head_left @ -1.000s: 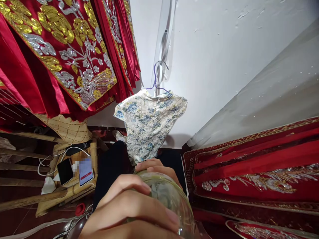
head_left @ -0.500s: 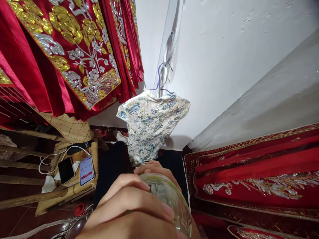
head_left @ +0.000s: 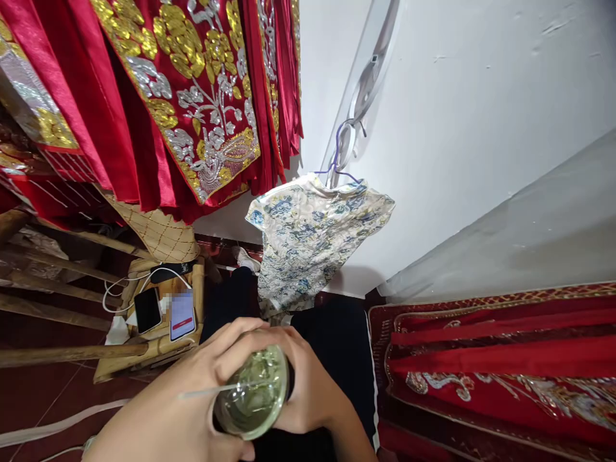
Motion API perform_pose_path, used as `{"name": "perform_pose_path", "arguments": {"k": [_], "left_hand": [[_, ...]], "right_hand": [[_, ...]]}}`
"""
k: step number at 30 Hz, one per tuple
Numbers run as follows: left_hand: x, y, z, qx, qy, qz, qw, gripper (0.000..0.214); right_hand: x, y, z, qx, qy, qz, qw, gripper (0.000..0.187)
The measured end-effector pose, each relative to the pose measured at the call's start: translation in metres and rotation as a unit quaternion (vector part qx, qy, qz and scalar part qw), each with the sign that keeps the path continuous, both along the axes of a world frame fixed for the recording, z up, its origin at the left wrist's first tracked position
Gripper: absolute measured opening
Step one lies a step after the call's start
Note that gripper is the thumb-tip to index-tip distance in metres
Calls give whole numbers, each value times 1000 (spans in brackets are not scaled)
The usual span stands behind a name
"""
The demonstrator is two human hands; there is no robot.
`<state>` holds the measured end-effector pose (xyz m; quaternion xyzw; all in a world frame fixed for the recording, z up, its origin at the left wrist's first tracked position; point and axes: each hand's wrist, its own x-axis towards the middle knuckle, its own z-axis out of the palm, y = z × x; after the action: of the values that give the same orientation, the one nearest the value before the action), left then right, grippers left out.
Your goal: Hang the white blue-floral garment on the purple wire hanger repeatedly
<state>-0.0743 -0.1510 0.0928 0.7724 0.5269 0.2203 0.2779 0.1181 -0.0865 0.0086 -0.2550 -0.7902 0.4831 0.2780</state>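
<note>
Both of my hands hold a round clear glass (head_left: 253, 394) with greenish liquid, low in the head view and close to the camera. My left hand (head_left: 197, 385) comes in from the lower left and wraps its fingers over the glass's top and left side. My right hand (head_left: 310, 385) cups the right side. A thin pale line, perhaps a straw (head_left: 212, 389), crosses the left hand toward the glass. My legs in black trousers (head_left: 337, 333) lie beneath.
Red garments with gold and silver embroidery (head_left: 192, 96) hang at upper left. A blue floral top (head_left: 312, 237) hangs on a purple hanger by the white wall. Two phones (head_left: 147, 309) with cables rest on a bamboo stool (head_left: 158, 351). Red embroidered cloth (head_left: 505, 359) lies at right.
The glass has dropped away from the camera and now looks smaller, seen end-on. The view has swung, so the hanging clothes sit further right. My right hand shows more.
</note>
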Motion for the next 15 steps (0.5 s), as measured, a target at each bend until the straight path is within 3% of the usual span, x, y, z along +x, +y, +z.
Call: {"name": "perform_pose_path", "arguments": {"k": [4, 7, 11, 15], "left_hand": [[-33, -34, -39, 28, 51, 92, 994, 84], [-69, -62, -69, 32, 73, 197, 977, 78], [-117, -93, -118, -40, 91, 382, 919, 74], [-139, -111, -185, -121, 83, 483, 863, 71]], "right_hand": [[-32, -11, -18, -50, -24, 69, 996, 92], [-44, -17, -22, -82, -37, 71, 993, 104], [-36, -9, -30, -137, -19, 15, 990, 90], [-10, 4, -59, -145, -11, -76, 986, 73]]}}
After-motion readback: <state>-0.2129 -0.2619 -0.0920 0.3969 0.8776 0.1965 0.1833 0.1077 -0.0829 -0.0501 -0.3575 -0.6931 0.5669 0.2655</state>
